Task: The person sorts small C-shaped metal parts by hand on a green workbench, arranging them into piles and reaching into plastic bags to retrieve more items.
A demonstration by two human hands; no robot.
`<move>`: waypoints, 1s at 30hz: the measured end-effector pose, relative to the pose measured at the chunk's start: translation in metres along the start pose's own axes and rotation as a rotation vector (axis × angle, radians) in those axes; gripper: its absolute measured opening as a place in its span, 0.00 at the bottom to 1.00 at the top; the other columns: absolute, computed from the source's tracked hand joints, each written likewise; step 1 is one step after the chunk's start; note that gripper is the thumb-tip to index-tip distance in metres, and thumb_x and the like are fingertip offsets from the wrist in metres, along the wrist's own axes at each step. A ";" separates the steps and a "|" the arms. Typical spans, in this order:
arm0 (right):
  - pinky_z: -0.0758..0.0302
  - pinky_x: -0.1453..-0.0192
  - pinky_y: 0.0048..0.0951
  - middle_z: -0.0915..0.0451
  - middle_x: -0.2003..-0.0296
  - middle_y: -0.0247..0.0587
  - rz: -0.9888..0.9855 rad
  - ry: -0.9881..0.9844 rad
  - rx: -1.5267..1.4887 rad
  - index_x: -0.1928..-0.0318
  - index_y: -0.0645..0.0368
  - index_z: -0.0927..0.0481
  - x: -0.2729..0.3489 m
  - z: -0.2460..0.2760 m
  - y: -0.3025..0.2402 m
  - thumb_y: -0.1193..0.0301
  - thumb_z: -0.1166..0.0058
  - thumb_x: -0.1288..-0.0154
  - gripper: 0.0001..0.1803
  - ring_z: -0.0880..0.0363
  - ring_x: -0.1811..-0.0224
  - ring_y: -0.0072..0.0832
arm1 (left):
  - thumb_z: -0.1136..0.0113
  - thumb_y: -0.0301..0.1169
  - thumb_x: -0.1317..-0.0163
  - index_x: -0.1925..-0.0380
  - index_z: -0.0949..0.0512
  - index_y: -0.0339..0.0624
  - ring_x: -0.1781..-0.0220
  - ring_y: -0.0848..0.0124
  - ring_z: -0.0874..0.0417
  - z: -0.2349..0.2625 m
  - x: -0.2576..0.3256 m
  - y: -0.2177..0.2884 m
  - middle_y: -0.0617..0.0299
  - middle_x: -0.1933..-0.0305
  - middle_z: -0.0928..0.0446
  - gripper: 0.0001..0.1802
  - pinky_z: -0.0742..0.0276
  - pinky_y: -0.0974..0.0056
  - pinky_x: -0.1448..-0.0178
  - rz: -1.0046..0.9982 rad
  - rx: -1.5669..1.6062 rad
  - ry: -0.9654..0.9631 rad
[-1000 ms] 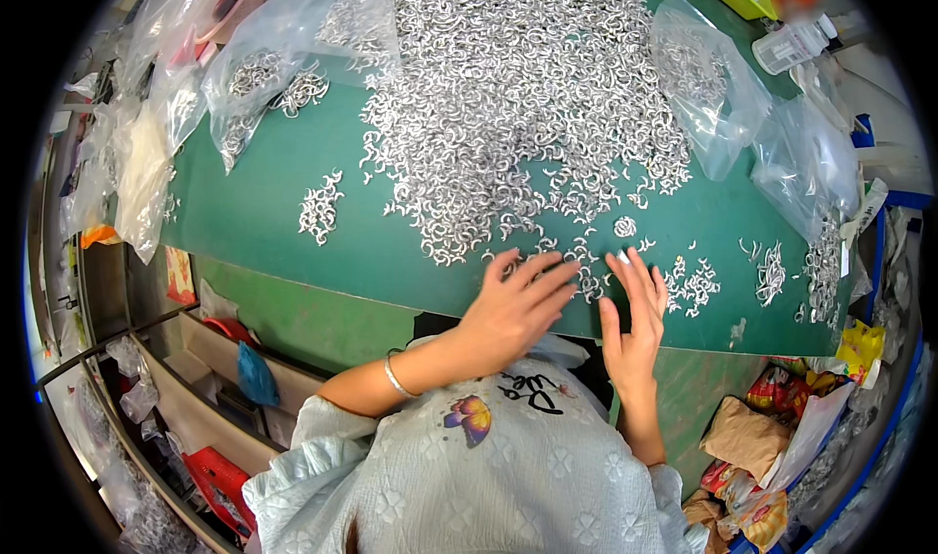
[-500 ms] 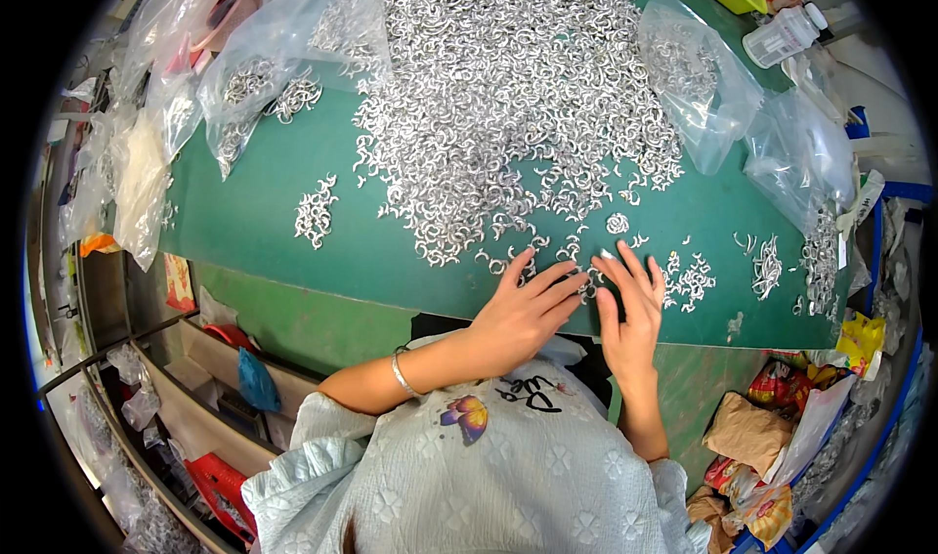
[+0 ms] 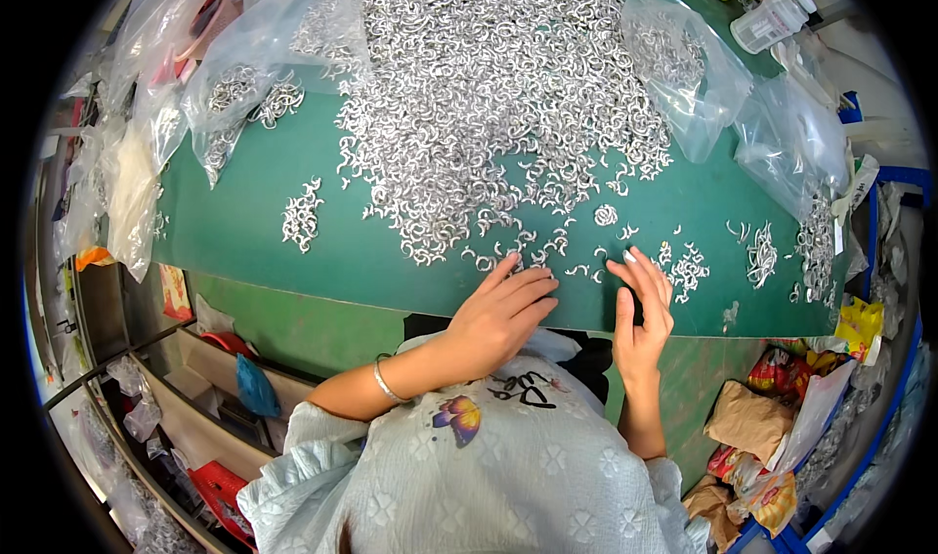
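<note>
Green tabletop (image 3: 220,227) spreads before you, its far middle covered by a heap of silvery crescent pieces (image 3: 469,114). Your left hand (image 3: 500,321) reaches to the heap's near edge, though I cannot tell whether its fingers hold any; your right hand (image 3: 645,312), thumb and fingers apart, is just left of a small cluster (image 3: 690,271).

Over the near edge of the green tabletop (image 3: 342,273), the bare left hand (image 3: 496,319) shows its back, fingers loosely bent; the bare right hand (image 3: 643,324) holds its thumb apart.
</note>
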State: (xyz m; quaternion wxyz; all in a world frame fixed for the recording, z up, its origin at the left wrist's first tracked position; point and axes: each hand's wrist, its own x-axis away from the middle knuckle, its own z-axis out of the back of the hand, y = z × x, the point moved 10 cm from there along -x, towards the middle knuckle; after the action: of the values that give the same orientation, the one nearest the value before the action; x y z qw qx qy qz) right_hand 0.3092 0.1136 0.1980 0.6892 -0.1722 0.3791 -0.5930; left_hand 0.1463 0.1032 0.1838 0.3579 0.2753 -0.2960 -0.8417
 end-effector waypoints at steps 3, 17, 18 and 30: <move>0.36 0.34 0.45 0.12 0.62 0.40 0.042 -0.054 0.025 0.52 0.67 0.20 0.000 -0.007 -0.009 0.78 0.44 0.36 0.12 0.22 0.41 0.42 | 0.38 0.21 0.45 0.53 0.20 0.35 0.33 0.55 0.26 -0.004 -0.008 0.011 0.52 0.39 0.25 0.17 0.43 0.41 0.26 -0.035 -0.019 -0.001; 0.33 0.44 0.40 0.13 0.58 0.39 0.075 0.008 0.125 0.52 0.66 0.19 -0.001 0.000 -0.005 0.80 0.40 0.42 0.15 0.20 0.50 0.40 | 0.40 0.19 0.45 0.48 0.23 0.30 0.31 0.52 0.29 -0.018 -0.024 0.014 0.46 0.35 0.29 0.21 0.39 0.44 0.27 -0.046 -0.080 -0.027; 0.33 0.44 0.40 0.13 0.57 0.39 0.068 0.051 0.144 0.51 0.66 0.19 -0.001 0.005 -0.002 0.80 0.41 0.41 0.15 0.21 0.50 0.39 | 0.40 0.19 0.46 0.48 0.24 0.30 0.31 0.52 0.29 -0.019 -0.024 0.014 0.46 0.34 0.29 0.22 0.40 0.44 0.27 -0.050 -0.085 -0.041; 0.45 0.28 0.51 0.14 0.54 0.41 -0.012 0.022 0.247 0.49 0.65 0.20 -0.001 0.005 0.008 0.75 0.44 0.35 0.14 0.26 0.35 0.44 | 0.41 0.17 0.48 0.51 0.23 0.29 0.34 0.51 0.25 -0.012 -0.022 0.013 0.45 0.37 0.27 0.21 0.32 0.46 0.31 -0.053 0.015 -0.012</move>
State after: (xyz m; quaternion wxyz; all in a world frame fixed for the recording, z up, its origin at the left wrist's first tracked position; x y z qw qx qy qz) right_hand 0.3185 0.1153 0.1964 0.6973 -0.0817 0.3097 -0.6413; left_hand 0.1734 0.1092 0.1900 0.3316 0.2805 -0.2970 -0.8504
